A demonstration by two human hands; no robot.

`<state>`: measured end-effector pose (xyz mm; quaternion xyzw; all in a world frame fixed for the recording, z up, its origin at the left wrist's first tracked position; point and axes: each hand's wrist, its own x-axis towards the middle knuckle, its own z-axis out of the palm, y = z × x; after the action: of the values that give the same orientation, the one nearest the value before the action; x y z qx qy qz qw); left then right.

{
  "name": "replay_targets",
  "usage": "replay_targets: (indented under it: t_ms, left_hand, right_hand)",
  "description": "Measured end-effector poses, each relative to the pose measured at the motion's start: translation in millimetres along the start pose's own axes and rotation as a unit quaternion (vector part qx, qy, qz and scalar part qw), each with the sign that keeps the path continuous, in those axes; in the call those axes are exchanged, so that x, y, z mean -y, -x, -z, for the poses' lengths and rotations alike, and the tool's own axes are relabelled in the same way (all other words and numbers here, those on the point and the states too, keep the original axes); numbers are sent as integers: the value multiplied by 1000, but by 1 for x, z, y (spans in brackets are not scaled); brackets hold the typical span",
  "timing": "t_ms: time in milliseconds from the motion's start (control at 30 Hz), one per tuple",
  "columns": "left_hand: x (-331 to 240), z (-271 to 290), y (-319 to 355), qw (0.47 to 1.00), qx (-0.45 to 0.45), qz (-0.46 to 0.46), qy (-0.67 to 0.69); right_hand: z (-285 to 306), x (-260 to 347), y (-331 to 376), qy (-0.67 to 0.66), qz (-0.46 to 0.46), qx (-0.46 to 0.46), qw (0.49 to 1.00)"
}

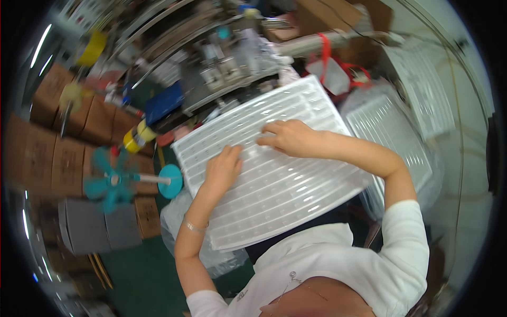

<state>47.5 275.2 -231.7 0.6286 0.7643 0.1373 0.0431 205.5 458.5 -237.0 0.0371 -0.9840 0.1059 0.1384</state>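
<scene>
A large white ribbed plastic tray [274, 195] lies slanted in front of my body, with long parallel rows and small see-through pieces that are too blurred to name. My left hand [224, 168] rests over its left middle, fingers stretched toward the far side. To the right, my right hand [293, 138] reaches across the tray, its fingers bent and spread apart over the rows. No held thing shows in either hand. A thin bracelet [195, 227] circles my left wrist.
More ribbed trays [391, 137] in clear plastic sit at the right. A metal machine [227, 74] stands beyond the tray. Left are a teal fan [113, 179], a yellow tape roll [138, 136], stacked cardboard boxes [68, 164] and a grey box [87, 226]. A red strap [325, 50] hangs at the back.
</scene>
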Motion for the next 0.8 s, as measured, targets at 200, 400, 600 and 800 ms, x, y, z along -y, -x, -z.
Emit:
replay_targets:
  t_ms: [200,400,600,800]
  left_hand:
    - [-20,15,27,994,-47,62,72]
    - [-60,20,8,996,29,37,82]
    - [-85,18,-7,994,8,-103,41]
    - [-100,8,-21,995,39,-73,50]
  right_hand:
    - [76,-24,88,-176,-214,-293,915]
    - [-26,-15,265,-83,-547,-216,805]
    - [-172,-1,305,-93,-650,11,754]
    - [-348,-59,338,-302,-737,-4,604]
